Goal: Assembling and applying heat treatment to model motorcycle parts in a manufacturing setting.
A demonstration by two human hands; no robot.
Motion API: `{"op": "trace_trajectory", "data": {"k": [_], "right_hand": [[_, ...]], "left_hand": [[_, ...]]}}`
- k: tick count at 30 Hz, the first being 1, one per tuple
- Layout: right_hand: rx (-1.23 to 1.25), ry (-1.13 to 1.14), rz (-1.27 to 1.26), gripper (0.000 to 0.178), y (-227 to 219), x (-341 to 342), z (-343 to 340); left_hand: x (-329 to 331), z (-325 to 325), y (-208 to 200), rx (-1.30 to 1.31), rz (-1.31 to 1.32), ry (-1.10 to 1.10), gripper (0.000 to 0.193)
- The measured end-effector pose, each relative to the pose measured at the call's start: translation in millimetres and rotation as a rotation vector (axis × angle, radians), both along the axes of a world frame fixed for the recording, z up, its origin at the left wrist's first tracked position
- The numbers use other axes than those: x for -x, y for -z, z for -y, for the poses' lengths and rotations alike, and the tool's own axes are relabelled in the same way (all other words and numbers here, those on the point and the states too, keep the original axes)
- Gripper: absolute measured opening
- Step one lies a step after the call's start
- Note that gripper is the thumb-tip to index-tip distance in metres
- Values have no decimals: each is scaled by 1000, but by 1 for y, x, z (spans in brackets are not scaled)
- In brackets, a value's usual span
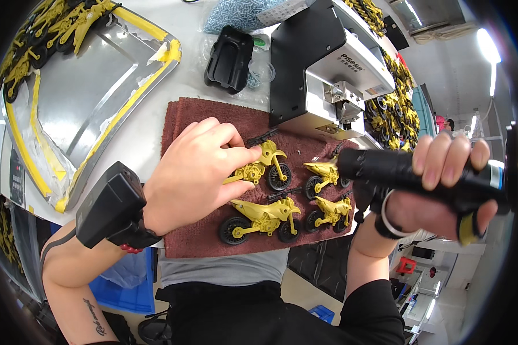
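A yellow toy motorcycle (269, 155) with black wheels and handlebar lies on a dark red towel (198, 244). My left hand (204, 164) grips its rear end between thumb and fingers. Three more such motorcycles lie close by: one nearer to me (266, 216), one to the right (324, 171), and one at the near right (331, 211). My right hand (446, 164) is wrapped around a black electric screwdriver (380, 165), held up at the right. The screwdriver's front end is over the right-hand motorcycle, and its tip cannot be made out clearly.
Beyond the towel stands a black and white screw feeder (322, 69). Left of it are a black plastic tray (229, 60) and a bag of screws (236, 16). A metal tray edged in yellow tape (112, 123) carries yellow parts (69, 26). More pile up behind the feeder (400, 109).
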State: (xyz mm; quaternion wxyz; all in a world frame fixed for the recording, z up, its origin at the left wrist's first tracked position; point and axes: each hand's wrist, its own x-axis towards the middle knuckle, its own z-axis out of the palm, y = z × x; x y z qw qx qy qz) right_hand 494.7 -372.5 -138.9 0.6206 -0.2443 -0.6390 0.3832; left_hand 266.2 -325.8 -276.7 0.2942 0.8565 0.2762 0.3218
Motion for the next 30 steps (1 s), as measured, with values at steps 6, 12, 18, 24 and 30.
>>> {"op": "trace_trajectory", "data": {"k": [6, 12, 18, 24, 30], "right_hand": [[19, -19, -39, 44, 19, 24, 10], [40, 2, 1, 47, 38, 25, 7], [21, -24, -1, 51, 42, 27, 9], [-29, -37, 40, 52, 46, 30, 11], [-62, -188, 76, 46, 30, 14, 7]], "left_hand": [[-1, 0, 0, 0, 3, 8, 39], [0, 0, 2, 2, -3, 0, 39], [1, 1, 0, -12, -33, -6, 40], [0, 2, 0, -24, -43, -12, 39], [-3, 10, -6, -48, -72, -1, 40]]}}
